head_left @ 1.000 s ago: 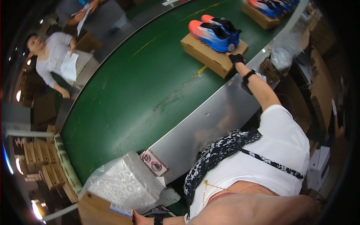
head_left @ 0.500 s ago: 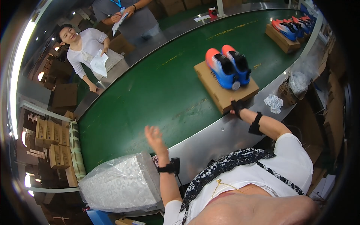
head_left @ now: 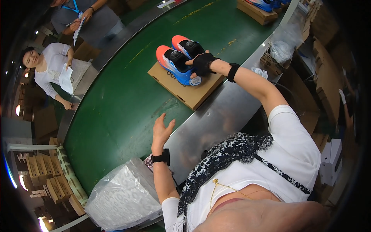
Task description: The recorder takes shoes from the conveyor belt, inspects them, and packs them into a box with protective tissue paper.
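Note:
A pair of studded sports shoes (head_left: 182, 70), blue with orange-red toes and black collars, sits on a closed brown cardboard shoebox (head_left: 193, 92). The box lies on a green conveyor belt, near its steel edge. My right hand (head_left: 203, 64), in a black fingerless glove, grips the shoes at the heel end. Its thumb and forefinger are at the collars, and part of the grip is hidden by the glove. My left hand (head_left: 162, 130) hovers over the belt's near edge, fingers spread, holding nothing.
A plastic-wrapped stack (head_left: 123, 193) stands near left on the belt (head_left: 112, 120). More shoes on a box (head_left: 257, 11) are at the far right. White packets (head_left: 259, 72) lie on the steel ledge (head_left: 228, 110). Two people with papers stand across the belt.
My right hand has moved from the box's near edge up to the shoes' heels. The box and shoes have shifted left along the ledge. The whole view has turned.

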Action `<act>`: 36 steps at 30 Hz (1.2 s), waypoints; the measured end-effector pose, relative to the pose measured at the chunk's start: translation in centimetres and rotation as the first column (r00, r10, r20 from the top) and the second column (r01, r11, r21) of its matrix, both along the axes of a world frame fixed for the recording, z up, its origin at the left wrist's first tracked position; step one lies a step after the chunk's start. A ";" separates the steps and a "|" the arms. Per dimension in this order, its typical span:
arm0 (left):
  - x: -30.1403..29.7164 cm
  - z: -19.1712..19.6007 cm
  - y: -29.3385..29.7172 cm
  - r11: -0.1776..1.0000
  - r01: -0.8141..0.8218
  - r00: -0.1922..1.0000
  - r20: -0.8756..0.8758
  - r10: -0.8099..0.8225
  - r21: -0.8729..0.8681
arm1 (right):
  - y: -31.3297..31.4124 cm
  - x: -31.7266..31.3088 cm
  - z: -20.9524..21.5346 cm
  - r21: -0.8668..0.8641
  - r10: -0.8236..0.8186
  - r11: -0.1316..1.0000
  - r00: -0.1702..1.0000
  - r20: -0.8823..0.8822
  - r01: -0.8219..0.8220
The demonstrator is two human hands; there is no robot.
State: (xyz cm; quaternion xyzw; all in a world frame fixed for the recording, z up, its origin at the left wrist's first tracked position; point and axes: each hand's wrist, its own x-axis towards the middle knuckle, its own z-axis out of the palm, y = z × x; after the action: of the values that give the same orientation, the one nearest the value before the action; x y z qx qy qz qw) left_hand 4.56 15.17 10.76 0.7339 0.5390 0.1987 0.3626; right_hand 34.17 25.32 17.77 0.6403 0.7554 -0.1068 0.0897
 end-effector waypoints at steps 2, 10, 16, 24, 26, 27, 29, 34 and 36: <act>-0.5 0.0 -0.1 0.999 -0.038 0.999 -0.024 0.038 -0.002 | 0.4 0.1 -0.6 0.073 0.071 0.995 0.997 -0.042 -0.068; -0.9 6.4 3.5 0.968 -0.198 0.927 0.352 0.133 0.157 | -1.9 -4.1 10.6 -0.100 0.258 0.947 0.910 -0.326 -0.305; 0.0 10.4 4.2 0.989 -0.126 0.883 0.464 0.074 0.083 | -8.0 -7.8 6.3 0.217 0.778 0.582 0.460 -0.428 -0.784; -1.6 -1.6 2.2 0.974 0.194 0.962 0.215 -0.166 -0.116 | -14.2 -8.0 -5.2 0.402 0.984 0.162 0.175 -0.003 -0.901; -0.9 -2.6 0.5 0.959 0.251 0.963 0.133 -0.233 -0.134 | -15.5 -7.1 -8.6 0.464 0.989 0.145 0.146 -0.033 -0.874; 0.5 -1.6 0.4 0.941 0.291 0.955 0.115 -0.275 -0.170 | -16.1 -6.3 -9.6 0.471 0.986 0.168 0.144 -0.086 -0.866; 1.3 -2.5 0.1 0.909 0.321 0.945 0.025 -0.327 -0.266 | -17.4 -6.2 -7.8 0.245 0.955 0.286 0.256 -0.150 -0.926; 3.5 -5.8 -0.8 0.924 0.342 0.939 0.022 -0.344 -0.171 | -18.0 -6.6 -4.6 -0.263 0.764 0.502 0.565 -0.312 -0.824; 4.2 -5.2 -1.3 0.920 0.305 0.941 -0.071 -0.331 -0.245 | -16.5 -6.8 -2.5 -0.477 0.460 0.572 0.742 -0.487 -0.667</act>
State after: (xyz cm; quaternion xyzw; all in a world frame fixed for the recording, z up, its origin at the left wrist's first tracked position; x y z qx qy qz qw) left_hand 8.73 13.91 5.59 0.7745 0.4511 0.0321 0.4423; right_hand 27.39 8.77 15.28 0.2683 0.8446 -0.4147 0.2065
